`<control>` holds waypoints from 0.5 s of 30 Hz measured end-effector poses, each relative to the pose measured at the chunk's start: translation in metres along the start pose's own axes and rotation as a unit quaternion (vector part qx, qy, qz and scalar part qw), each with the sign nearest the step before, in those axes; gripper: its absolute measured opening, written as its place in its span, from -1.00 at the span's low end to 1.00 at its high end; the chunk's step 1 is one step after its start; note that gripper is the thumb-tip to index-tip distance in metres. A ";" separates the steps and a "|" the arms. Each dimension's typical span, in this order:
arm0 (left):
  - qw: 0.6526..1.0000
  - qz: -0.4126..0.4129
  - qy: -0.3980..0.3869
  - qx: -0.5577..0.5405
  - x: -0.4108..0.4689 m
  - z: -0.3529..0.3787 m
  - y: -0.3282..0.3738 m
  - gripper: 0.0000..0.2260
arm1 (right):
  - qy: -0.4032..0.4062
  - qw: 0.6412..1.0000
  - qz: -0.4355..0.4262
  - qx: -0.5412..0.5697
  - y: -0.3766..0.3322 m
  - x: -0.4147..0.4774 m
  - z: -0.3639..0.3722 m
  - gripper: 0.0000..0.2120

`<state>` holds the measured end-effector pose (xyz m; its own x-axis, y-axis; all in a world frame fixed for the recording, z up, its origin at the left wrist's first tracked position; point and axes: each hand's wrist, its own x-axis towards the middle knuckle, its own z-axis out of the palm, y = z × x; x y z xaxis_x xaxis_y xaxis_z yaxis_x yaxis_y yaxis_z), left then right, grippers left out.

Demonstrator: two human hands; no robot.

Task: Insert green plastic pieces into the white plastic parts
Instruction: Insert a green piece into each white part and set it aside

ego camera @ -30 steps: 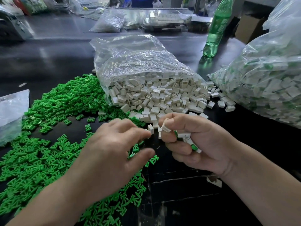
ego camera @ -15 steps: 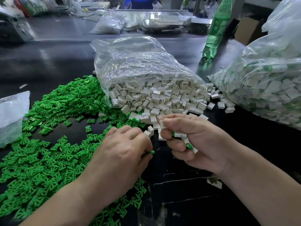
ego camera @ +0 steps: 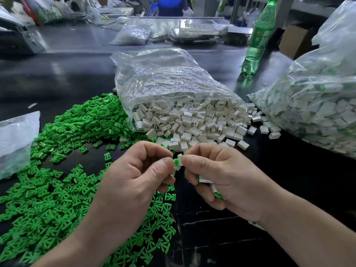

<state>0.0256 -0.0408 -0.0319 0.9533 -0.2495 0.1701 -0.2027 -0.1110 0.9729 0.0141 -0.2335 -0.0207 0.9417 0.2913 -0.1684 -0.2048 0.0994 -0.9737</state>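
Observation:
My left hand pinches a small green piece between thumb and forefinger. The piece's end meets a white part that my right hand pinches at its fingertips. Further white parts, some with green showing, are cupped in my right palm. A wide heap of loose green pieces covers the dark table on the left. An open clear bag spills white parts just beyond my hands.
A large clear bag of assembled white-and-green parts fills the right side. A green bottle stands behind it. A flat plastic bag lies at the left edge. More bags and clutter line the far side of the table.
My left hand has lifted from the green heap with a green piece and brought it up against the white part in my right fingertips. Both hands rose slightly.

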 end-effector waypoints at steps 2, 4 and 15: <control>1.000 0.003 0.006 0.004 0.000 0.000 0.000 -0.92 | 0.000 1.000 -0.019 -0.020 0.000 0.000 0.001 -0.84; 1.000 0.012 0.011 0.013 0.000 0.000 0.000 -0.93 | 0.004 0.998 -0.032 -0.044 0.002 -0.001 0.001 -0.85; 0.999 0.032 0.024 0.021 -0.004 0.002 0.008 -0.90 | 0.009 0.994 -0.041 -0.100 0.003 -0.003 0.002 -0.86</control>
<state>0.0198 -0.0427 -0.0247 0.9474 -0.2119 0.2399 -0.2719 -0.1374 0.9525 0.0099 -0.2326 -0.0228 0.9580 0.2730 -0.0882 -0.0717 -0.0697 -0.9950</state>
